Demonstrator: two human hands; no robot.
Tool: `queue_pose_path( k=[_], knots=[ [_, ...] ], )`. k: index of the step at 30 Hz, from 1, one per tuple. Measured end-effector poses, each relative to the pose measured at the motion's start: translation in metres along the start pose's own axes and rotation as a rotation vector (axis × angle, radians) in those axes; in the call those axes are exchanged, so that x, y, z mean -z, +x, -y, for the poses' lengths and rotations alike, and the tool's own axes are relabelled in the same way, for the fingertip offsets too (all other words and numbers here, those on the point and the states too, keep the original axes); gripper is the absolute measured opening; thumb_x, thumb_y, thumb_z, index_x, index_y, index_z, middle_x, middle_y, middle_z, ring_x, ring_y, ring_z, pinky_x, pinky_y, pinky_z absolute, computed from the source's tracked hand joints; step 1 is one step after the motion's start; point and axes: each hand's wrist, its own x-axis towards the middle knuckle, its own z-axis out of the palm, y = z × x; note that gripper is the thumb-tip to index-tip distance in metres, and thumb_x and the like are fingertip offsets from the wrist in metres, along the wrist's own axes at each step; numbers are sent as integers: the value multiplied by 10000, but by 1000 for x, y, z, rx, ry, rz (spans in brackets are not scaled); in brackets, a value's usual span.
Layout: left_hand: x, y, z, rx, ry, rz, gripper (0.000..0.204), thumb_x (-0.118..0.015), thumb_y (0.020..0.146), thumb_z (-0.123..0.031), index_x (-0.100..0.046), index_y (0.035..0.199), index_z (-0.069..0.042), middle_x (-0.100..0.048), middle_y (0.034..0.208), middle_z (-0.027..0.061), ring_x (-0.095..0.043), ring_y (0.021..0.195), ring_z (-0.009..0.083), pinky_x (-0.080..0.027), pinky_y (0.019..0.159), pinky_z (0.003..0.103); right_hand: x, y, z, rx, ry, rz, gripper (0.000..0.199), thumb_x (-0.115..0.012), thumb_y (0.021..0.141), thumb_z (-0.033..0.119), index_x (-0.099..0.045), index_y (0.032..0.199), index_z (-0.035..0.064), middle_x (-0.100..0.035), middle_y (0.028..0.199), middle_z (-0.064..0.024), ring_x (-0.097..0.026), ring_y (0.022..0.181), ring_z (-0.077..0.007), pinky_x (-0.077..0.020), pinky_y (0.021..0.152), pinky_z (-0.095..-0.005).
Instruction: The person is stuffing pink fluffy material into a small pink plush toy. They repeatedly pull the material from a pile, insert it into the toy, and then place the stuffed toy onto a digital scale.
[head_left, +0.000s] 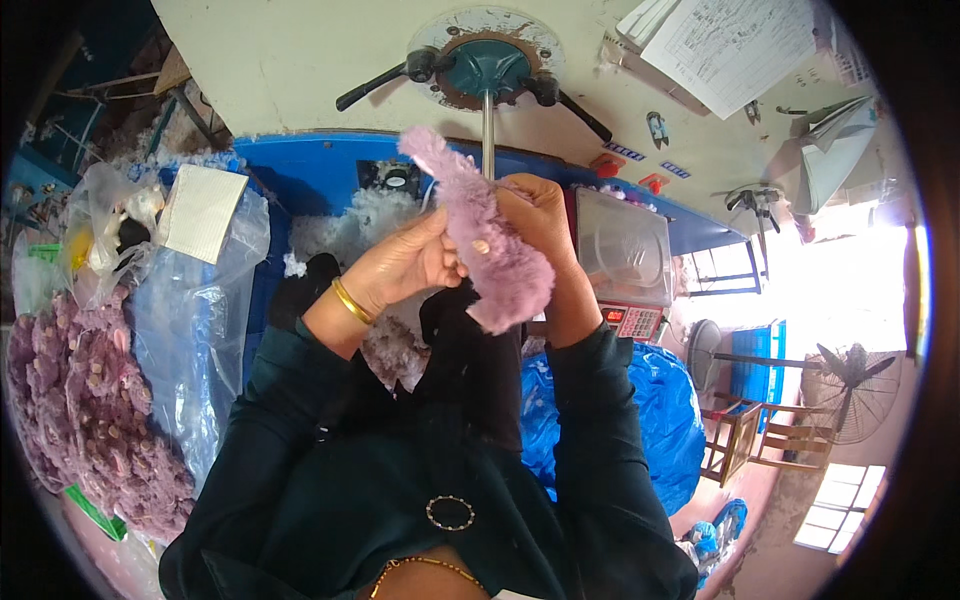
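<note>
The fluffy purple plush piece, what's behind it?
A metal pole goes behind the purple plush piece; where it ends is covered. The right hand is at the piece's right edge, with its fingertips hidden.

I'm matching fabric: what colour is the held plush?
The plush is pinkish mauve, as the head view shows.

White papers (735,50), caged fan (856,374), blue crate (752,382)

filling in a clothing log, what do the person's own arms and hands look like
Very dark teal sleeves cover both arms partway down the forearms. The left hand is ungloved, with a smooth gold-coloured bangle near its wrist. The right hand is ungloved too, and no bangle shows there.
</note>
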Motion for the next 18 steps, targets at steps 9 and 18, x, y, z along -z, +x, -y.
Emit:
queue_pose_path(
  k=[9,18],
  knots=[
    [-61,20,15,-79,-251,-104,501,-441,956,-469,-413,1320,-125,-537,1260,69,-579,1095,244,-546,823,372,43,18,8,-137,-57,274,210,-610,881,178,-623,741,22,-560,711,53,-488,655,-30,-403,566,-210],
    [-52,9,27,-406,185,-365,421,-533,955,-187,-399,1322,-32,-518,1255,93,-544,1116,192,-482,930,350,-8,-38,27,259,-843,250,892,-782,676,367,-342,1391,63,-520,1175,-249,-545,1088,-411,-442,931,-430]
  ],
)
